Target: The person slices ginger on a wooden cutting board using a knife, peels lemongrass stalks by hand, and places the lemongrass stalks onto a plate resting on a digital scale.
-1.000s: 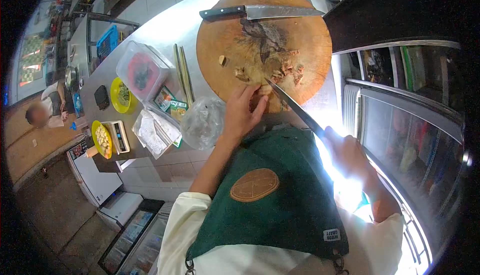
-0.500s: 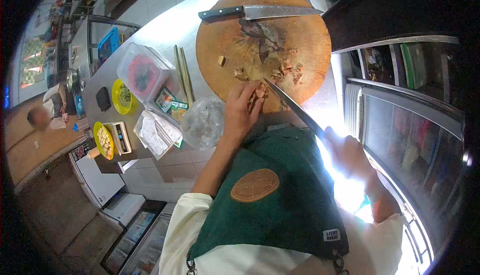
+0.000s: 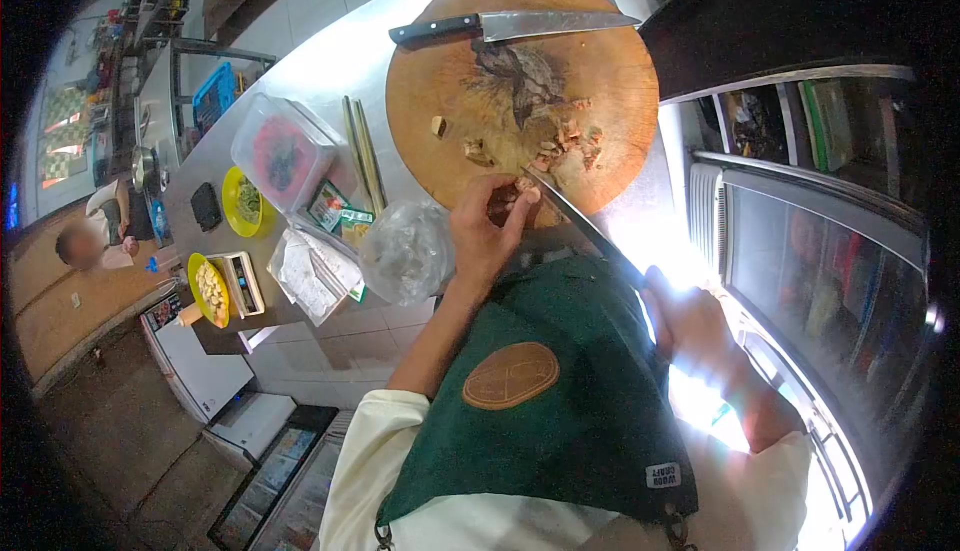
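My left hand point(image 3: 482, 229) is closed on a small brown food piece point(image 3: 528, 186), pinched between thumb and fingers at the near edge of the round wooden chopping board point(image 3: 425, 81). In my right hand point(image 3: 697, 326) is the handle of a long kitchen knife point(image 3: 590, 233). Its blade slants across the board's near edge, with the tip beside the pinched piece. Chopped brown bits point(image 3: 570, 143) lie just beyond the blade. Larger chunks point(image 3: 478, 152) rest left of them. What exactly the food is, I cannot tell.
A second knife point(image 3: 555, 24) with a black handle lies across the board's far side. Left of the board are a plastic tub point(image 3: 285, 151), a clear plastic bag point(image 3: 405, 253), yellow bowls point(image 3: 243, 203) and a scale point(image 3: 243, 284). Another person point(image 3: 100, 231) is at far left.
My left fingers have curled in more around the food piece and sit slightly lower. The knife has shifted a little left and down, its blade still beside the piece.
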